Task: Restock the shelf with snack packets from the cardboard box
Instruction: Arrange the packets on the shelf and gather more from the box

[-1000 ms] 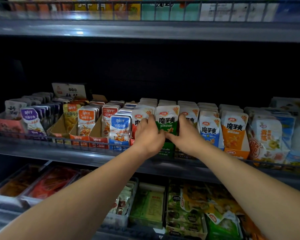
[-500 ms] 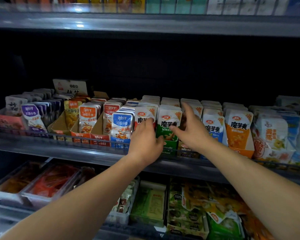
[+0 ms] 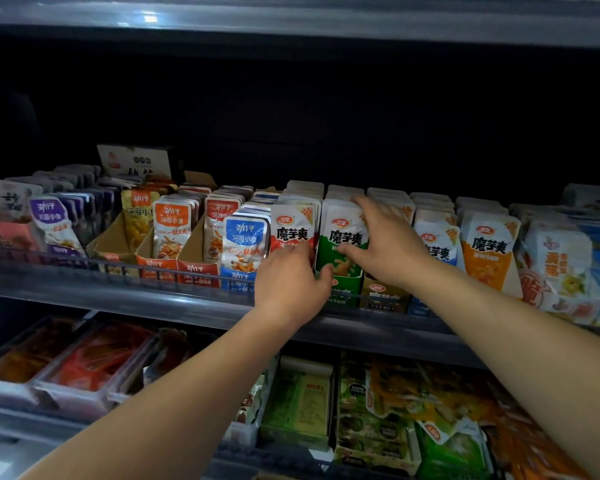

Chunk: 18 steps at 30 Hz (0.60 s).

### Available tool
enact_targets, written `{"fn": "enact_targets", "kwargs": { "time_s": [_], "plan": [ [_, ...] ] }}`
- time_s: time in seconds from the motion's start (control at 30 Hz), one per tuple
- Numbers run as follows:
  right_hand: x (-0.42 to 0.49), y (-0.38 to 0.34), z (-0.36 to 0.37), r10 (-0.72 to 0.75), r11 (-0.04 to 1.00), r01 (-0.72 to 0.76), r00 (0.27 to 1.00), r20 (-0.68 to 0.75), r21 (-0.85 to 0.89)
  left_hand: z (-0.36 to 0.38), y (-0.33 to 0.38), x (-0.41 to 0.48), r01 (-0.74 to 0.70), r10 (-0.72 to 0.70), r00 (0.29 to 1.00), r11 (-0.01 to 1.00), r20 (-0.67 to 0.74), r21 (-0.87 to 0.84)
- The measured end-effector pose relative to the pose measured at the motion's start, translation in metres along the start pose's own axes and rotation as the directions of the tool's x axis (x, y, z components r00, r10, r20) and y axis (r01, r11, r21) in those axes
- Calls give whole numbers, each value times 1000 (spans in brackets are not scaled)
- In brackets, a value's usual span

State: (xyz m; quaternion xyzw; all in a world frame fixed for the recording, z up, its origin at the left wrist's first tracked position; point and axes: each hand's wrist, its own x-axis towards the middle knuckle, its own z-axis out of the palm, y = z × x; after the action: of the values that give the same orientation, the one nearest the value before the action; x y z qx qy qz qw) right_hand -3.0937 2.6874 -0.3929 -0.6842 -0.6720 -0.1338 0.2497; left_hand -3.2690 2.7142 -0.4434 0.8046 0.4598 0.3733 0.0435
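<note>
Rows of snack packets stand in cardboard display trays on the middle shelf (image 3: 125, 289). The front green-and-white snack packet (image 3: 342, 233) stands in its green tray (image 3: 347, 292) at the centre. My left hand (image 3: 291, 285) grips this packet's lower left edge, with the thumb on its front and the fingers curled beside the red packet (image 3: 293, 230). My right hand (image 3: 390, 244) lies spread over the right side and tops of the green row, thumb touching the front packet. No supply box is in view.
A wire rail (image 3: 174, 271) runs along the shelf front. Blue (image 3: 245, 242), orange (image 3: 487, 251) and purple packets (image 3: 49, 220) fill neighbouring trays. The lower shelf holds clear bins (image 3: 84, 393) and green boxes (image 3: 298, 403). The upper shelf edge (image 3: 291, 22) hangs overhead.
My right hand has opened and slid up over the tops of the green packets. My left hand has stayed at the packet's lower left. The view has shifted slightly closer.
</note>
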Motion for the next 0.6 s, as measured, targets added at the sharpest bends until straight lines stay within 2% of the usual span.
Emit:
{"fn": "enact_targets", "kwargs": {
  "time_s": [0.2, 0.43, 0.6],
  "plan": [
    [12, 1, 3, -28, 999, 28, 999, -17, -45, -2, 1, -1, 10, -10, 1000, 1000, 19, -13],
    [14, 3, 7, 15, 993, -15, 1000, -3, -113, -3, 2, -2, 12, -12, 1000, 1000, 25, -12],
    [8, 3, 5, -36, 998, 33, 999, -39, -52, -4, 2, -2, 21, -20, 1000, 999, 21, -30]
  ]
}}
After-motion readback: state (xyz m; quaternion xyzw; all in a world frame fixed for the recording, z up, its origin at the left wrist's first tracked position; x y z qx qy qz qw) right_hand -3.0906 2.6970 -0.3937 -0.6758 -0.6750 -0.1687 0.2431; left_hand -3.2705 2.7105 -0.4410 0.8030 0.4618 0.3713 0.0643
